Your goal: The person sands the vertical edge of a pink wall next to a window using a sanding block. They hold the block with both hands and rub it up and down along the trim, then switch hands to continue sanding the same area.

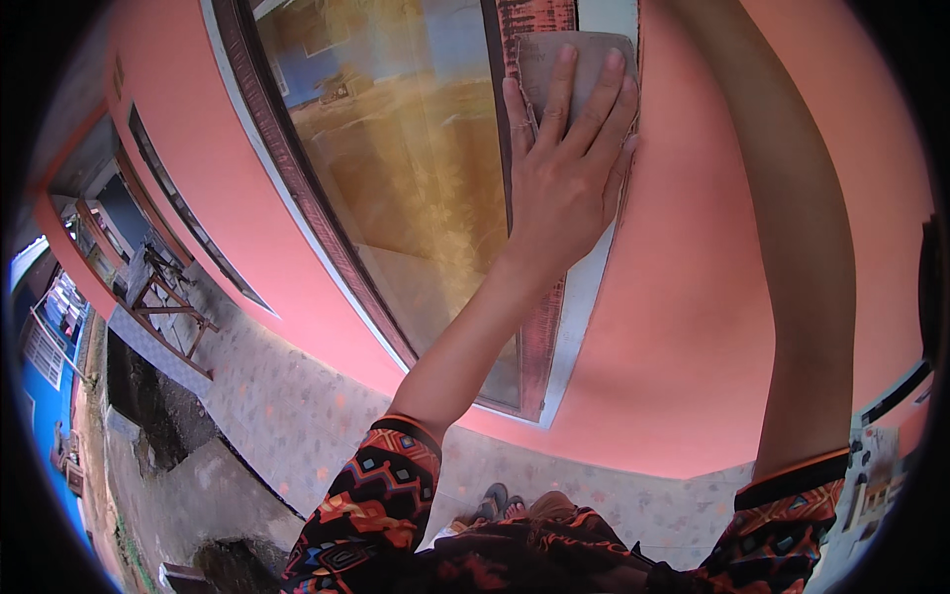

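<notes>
My left hand (566,163) lies over a grey-brown sheet of sandpaper (539,59), pressing it against the upper part of the window frame's right upright. Its fingers are spread across the sheet, and the sandpaper's edges show around them. The wooden window frame (541,346) has worn, streaky dark and reddish paint, with a pale strip along its outer side. My right arm (802,238) stretches up along the pink wall, and its hand is beyond the upper edge of the view.
The window glass (396,129) reflects a yard and a blue building. A pink wall (683,327) surrounds the frame. Below runs a tiled floor (287,406), dropping at its left edge to lower ground. A wooden stand (170,312) is at the far left.
</notes>
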A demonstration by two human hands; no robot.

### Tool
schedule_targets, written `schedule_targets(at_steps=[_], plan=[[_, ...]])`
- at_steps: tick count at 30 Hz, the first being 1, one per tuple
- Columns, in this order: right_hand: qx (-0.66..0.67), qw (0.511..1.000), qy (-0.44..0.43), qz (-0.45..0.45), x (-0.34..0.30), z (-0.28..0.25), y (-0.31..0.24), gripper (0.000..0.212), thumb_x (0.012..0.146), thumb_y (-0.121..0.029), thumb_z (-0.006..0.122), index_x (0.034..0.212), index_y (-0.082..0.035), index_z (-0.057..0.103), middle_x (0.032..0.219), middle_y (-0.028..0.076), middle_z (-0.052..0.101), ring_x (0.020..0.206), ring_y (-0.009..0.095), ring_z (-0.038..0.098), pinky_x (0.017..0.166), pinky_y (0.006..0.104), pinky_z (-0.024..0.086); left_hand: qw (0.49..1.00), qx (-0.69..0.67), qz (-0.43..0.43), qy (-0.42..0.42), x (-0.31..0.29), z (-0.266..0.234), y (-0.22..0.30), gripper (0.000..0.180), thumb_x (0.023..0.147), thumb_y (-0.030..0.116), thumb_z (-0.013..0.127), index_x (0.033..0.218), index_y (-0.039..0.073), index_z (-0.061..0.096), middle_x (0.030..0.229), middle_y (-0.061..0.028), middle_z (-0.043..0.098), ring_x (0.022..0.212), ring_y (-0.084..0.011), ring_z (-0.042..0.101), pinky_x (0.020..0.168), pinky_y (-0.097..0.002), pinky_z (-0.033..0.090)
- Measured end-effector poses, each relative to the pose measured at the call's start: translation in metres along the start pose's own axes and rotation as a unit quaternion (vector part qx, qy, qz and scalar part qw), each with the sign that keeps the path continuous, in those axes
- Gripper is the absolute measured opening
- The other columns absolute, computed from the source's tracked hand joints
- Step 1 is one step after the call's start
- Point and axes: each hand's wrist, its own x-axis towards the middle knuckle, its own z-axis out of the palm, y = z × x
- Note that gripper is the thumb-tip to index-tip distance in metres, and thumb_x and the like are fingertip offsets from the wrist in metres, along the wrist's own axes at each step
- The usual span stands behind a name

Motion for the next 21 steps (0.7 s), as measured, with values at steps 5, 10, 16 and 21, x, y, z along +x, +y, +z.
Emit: schedule_targets(at_steps=[5, 10, 16, 21], plan=[[0.058, 0.988, -0.132, 0.053, 0.004, -0.010, -0.007, 0.019, 0.071, -0.023, 0.072, 0.086, -0.013, 0.077, 0.077, 0.012, 0.072, 0.073, 0.028, 0.071, 0.066, 0.0416, 0.058, 1.000, 0.012, -0.015, -0.016, -0.019, -0.003, -0.006, 0.043, 0.104, 0.021, 0.057, 0.146, 0.013, 0.058, 0.160, -0.0013, 0.046, 0.154, -0.0344, 0.031, 0.123, -0.0664, 0.004], [0.033, 0.995, -0.089, 0.029, 0.004, -0.004, -0.006, 0.017, 0.072, -0.022, 0.073, 0.086, -0.013, 0.077, 0.076, 0.011, 0.072, 0.069, 0.026, 0.070, 0.064, 0.0404, 0.057, 0.999, 0.030, -0.010, -0.029, -0.025, -0.005, -0.006, 0.044, 0.103, 0.020, 0.058, 0.147, 0.013, 0.058, 0.160, -0.0007, 0.046, 0.154, -0.0342, 0.031, 0.122, -0.0675, 0.002], [0.018, 0.999, -0.037, 0.014, 0.001, -0.003, -0.001, 0.016, 0.074, -0.018, 0.072, 0.089, -0.015, 0.077, 0.075, 0.007, 0.073, 0.067, 0.020, 0.069, 0.059, 0.0362, 0.056, 1.000, 0.009, 0.005, -0.020, -0.009, -0.003, -0.003, 0.046, 0.103, 0.020, 0.058, 0.149, 0.013, 0.056, 0.160, -0.0004, 0.047, 0.154, -0.0336, 0.031, 0.123, -0.0674, 0.001], [0.043, 0.985, -0.144, 0.079, 0.002, -0.018, -0.016, 0.022, 0.073, -0.016, 0.071, 0.093, -0.015, 0.078, 0.076, 0.007, 0.074, 0.066, 0.020, 0.069, 0.059, 0.0356, 0.056, 0.998, 0.034, -0.023, -0.043, -0.043, -0.009, -0.012, 0.046, 0.103, 0.020, 0.058, 0.148, 0.014, 0.056, 0.161, 0.0001, 0.046, 0.154, -0.0338, 0.031, 0.122, -0.0684, 0.002]])
